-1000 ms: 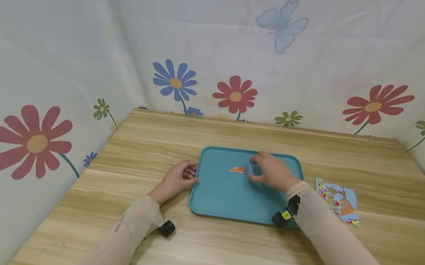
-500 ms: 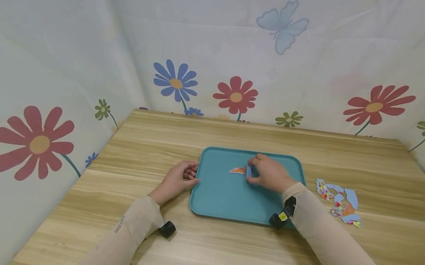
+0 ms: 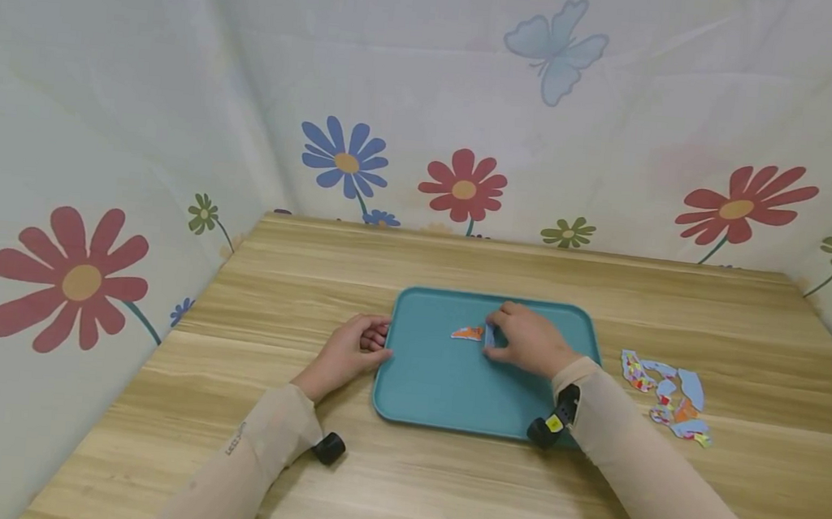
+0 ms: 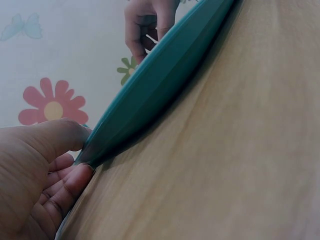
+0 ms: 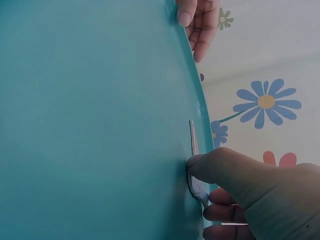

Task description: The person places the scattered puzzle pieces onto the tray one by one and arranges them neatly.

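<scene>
A teal tray [image 3: 435, 391] lies on the wooden table. My left hand [image 3: 347, 350] holds its left edge, the thumb on the rim and the fingers below, as the left wrist view shows. An orange puzzle piece [image 3: 467, 334] with a pale border lies flat in the upper middle of the tray. Just right of it, my right hand [image 3: 531, 342] pinches a light blue puzzle piece [image 3: 489, 335] between thumb and fingers, low over the tray. The two pieces meet or nearly meet in the head view. The hand hides part of the blue piece.
Several loose puzzle pieces [image 3: 690, 387], light blue, orange and multicoloured, lie on the wooden table [image 3: 442, 490] right of the tray. A flower-printed white curtain [image 3: 402, 63] stands behind the table and along its sides.
My right hand has moved slightly left and down with the light blue puzzle piece, bringing it up against the orange one. My left hand stays on the tray's edge.
</scene>
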Action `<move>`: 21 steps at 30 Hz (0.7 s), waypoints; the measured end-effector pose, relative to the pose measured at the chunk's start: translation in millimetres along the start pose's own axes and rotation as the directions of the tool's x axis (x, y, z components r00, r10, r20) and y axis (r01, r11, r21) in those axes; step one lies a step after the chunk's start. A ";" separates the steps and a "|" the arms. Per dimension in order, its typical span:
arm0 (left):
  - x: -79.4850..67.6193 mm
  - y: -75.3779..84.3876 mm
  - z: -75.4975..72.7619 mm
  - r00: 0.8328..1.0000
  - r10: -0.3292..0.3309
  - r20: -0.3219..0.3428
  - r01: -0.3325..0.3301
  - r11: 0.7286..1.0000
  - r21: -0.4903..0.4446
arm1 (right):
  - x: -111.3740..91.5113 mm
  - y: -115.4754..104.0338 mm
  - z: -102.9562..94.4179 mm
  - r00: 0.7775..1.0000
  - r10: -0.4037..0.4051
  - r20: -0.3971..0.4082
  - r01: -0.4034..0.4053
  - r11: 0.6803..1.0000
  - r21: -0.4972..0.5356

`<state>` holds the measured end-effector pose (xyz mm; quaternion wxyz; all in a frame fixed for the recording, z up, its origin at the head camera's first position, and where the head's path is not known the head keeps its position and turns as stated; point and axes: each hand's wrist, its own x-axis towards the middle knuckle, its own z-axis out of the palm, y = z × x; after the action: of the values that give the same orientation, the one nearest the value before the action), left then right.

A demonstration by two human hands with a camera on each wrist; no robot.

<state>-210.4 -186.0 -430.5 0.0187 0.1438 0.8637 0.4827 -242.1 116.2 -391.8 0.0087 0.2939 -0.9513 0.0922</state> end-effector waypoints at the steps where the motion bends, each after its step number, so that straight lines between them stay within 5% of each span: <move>1: 0.2 0.0 0.1 1.000 -0.001 0.001 0.001 1.000 0.001 | -0.4 0.1 -0.3 1.000 -0.001 -0.002 0.001 1.000 0.000; 21: 2.4 -6.5 1.1 1.000 0.001 0.002 -0.001 1.000 0.006 | -4.4 2.4 -8.6 1.000 0.004 -0.026 -0.003 1.000 0.018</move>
<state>-214.0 -187.6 -436.3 0.0188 0.1446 0.8652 0.4798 -240.2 122.2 -384.0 0.0183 0.2912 -0.9508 0.1044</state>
